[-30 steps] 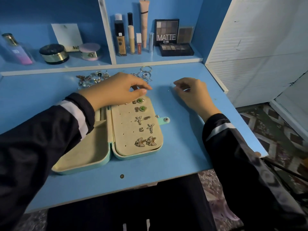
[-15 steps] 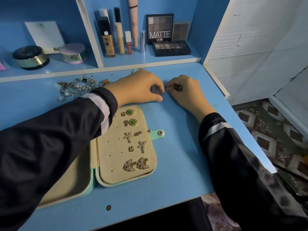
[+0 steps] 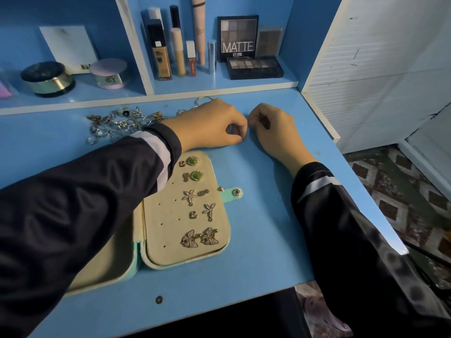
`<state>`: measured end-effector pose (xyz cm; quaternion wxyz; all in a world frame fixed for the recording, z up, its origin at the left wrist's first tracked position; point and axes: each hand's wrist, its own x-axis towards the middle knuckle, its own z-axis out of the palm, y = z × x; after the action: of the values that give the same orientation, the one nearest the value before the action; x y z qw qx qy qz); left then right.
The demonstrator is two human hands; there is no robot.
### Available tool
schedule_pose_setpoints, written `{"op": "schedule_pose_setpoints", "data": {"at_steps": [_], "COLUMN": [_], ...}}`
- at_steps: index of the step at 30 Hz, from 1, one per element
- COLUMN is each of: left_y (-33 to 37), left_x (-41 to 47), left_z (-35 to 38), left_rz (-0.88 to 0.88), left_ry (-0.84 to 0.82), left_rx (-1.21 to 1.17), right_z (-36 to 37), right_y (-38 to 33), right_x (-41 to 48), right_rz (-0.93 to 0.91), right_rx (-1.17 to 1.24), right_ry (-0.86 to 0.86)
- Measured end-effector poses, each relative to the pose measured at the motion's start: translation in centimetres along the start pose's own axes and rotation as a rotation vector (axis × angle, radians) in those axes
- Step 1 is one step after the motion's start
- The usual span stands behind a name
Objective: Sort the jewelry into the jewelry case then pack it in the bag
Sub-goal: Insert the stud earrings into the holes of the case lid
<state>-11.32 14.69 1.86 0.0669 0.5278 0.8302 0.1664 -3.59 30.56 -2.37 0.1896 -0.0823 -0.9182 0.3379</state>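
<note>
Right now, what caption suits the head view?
Left hand and right hand hold curled fingers together beyond the open jewelry case; loose jewelry piled on the desk.

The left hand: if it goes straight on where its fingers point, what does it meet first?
Probably the right hand, whose curled fingers lie just ahead, nearly touching; depth is unclear.

I'm looking at a home vanity, live: blue desk [image 3: 268,240], built-in shelf [image 3: 219,87] lined with foundation bottles [image 3: 161,54], a MATTE palette [image 3: 238,37] and powder jars [image 3: 47,78], loose jewelry [image 3: 114,123] below, patterned floor tiles [image 3: 402,198] to the right.
</note>
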Motion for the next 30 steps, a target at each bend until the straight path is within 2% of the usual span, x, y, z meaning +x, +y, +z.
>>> {"op": "schedule_pose_setpoints", "data": {"at_steps": [6,14,21,25,30], "left_y": [0.0,0.5,0.9,1.8,2.8], "left_x": [-1.7,-7.0,-11.6,-13.7,-16.0], "left_z": [-0.8,-1.8,-1.4,-0.9,-0.7], "left_rz": [-0.047,-0.106,-0.174,-0.172,-0.202], "left_ry": [0.051,0.251,0.406,0.471,0.522], "left_rx": [-0.1,-0.231,-0.386,-0.561,-0.663], "right_z": [-0.7,-0.7,-0.2,0.1,0.4], "right_y": [-0.6,-3.5,-6.6,-8.0,-9.3], "right_x": [-1.1,-3.9,-7.5,-9.2,-10.8], "right_rz": [0.095,0.141,0.2,0.238,0.214], "right_rx": [0.127,0.357,0.58,0.747,0.862], "right_ry": [0.055,0.069,0.006,-0.018,-0.044]}}
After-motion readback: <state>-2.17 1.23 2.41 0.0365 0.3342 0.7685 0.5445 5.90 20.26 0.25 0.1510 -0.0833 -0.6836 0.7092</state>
